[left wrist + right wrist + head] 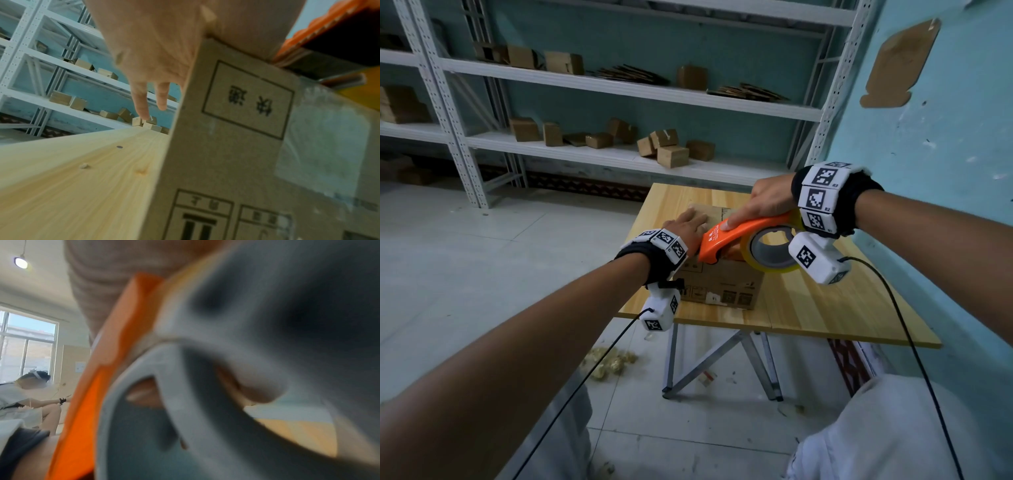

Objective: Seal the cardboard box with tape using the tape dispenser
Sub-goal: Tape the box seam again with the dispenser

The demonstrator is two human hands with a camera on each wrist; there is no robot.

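A brown cardboard box [722, 284] with printed symbols stands on the wooden table [808, 308]. My left hand [688, 228] lies flat on the box's top, fingers straight, two of them reaching past the far edge in the left wrist view [144, 100]. My right hand [763, 202] grips the orange tape dispenser [736, 236] with its yellowish tape roll [767, 255]. The dispenser's front end rests at the box's near top edge. Clear tape [324, 142] lies down the box's near side. The right wrist view shows only the blurred orange dispenser [86, 402] and grey hub [185, 402].
White metal shelving [619, 89] with several small cardboard boxes stands behind the table. A turquoise wall [945, 120] runs along the right. Cables hang from both wrist cameras. Crumpled tape scraps [609, 363] lie on the tiled floor. Another person [30, 394] sits in the background.
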